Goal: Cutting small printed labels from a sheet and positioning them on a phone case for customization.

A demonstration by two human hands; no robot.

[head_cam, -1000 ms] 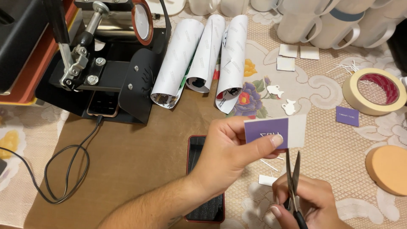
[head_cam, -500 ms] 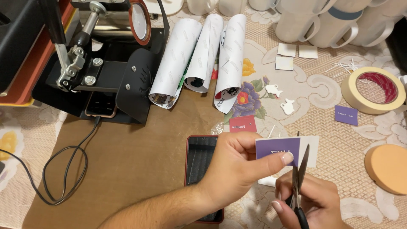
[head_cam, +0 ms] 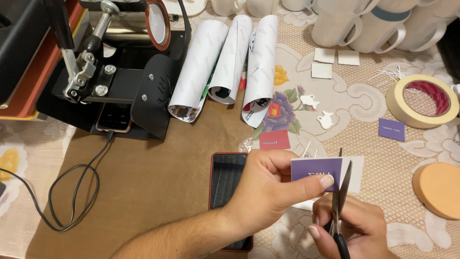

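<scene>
My left hand [head_cam: 268, 189] pinches a small paper piece [head_cam: 316, 170] with a purple printed patch and a white margin, held above the table. My right hand [head_cam: 352, 230] grips black scissors [head_cam: 340, 201] upright, their blades crossing the paper at the line between purple and white. A dark phone in a red case [head_cam: 229, 180] lies flat under my left wrist. A red printed tag [head_cam: 274, 139] lies just beyond the phone.
A black mug heat press [head_cam: 120, 72] with a cable [head_cam: 72, 192] stands at the back left. Three rolled printed sheets [head_cam: 230, 62] lie beside it. White mugs [head_cam: 364, 29], a masking tape roll [head_cam: 421, 100], a purple tag [head_cam: 391, 129], an orange round pad [head_cam: 438, 189] sit right.
Both hands have drifted down and right with the paper. The scissor blades have moved onto the paper's purple-white line. The phone and red tag have come out from under my left hand.
</scene>
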